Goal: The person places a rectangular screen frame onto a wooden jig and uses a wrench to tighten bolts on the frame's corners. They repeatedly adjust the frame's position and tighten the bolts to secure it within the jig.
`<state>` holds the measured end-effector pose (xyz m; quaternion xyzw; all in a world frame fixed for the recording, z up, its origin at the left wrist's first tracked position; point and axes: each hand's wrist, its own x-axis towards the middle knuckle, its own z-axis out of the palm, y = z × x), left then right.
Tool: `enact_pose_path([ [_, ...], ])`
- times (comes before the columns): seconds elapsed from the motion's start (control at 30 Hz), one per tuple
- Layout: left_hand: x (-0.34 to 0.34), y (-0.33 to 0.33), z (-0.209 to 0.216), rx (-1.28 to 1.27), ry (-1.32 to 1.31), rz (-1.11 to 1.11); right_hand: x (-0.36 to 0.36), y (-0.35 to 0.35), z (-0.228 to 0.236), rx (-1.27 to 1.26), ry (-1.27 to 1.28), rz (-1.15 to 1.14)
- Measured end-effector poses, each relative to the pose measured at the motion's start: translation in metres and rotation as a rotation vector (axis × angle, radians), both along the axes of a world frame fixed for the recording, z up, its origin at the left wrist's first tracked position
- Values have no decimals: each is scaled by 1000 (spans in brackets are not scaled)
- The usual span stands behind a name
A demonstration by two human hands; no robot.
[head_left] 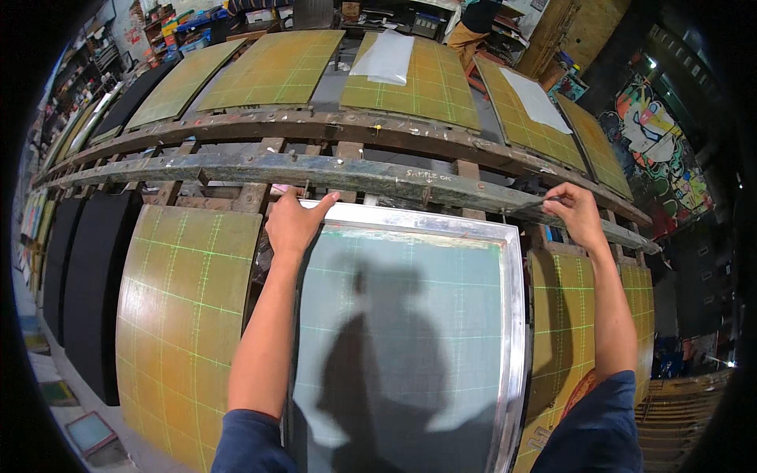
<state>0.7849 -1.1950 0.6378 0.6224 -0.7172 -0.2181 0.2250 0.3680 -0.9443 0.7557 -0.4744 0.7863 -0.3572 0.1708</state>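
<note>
A screen-printing frame (516, 315) with a silver metal rim and grey-blue mesh lies in front of me, over a board. My left hand (293, 225) grips its far left corner, the thumb along the far rim and the fingers bent over the edge. Beyond the far right corner, my right hand (576, 211) is closed in a pinch. From its fingertips a thin dark stick-like thing (542, 204) points left, against or just above the long grey rail (347, 169). Its exact kind is too small to tell. My shadow falls across the mesh.
Yellow-green boards with bright grid lines stand on both sides, one at left (185, 284) and one at right (560, 331). Black-covered boards (102, 292) lie farther left. Behind the rails are more boards (272, 71), one carrying a white sheet (386, 55). A person (471, 27) stands at the back.
</note>
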Motion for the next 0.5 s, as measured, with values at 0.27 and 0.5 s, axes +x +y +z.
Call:
enact_pose_path([
  [0.27, 6, -3, 1, 3, -6, 3, -36, -17, -32, -12, 19, -36],
  [0.5, 5, -4, 0, -12, -21, 10, -53, -14, -50, -11, -60, -86],
])
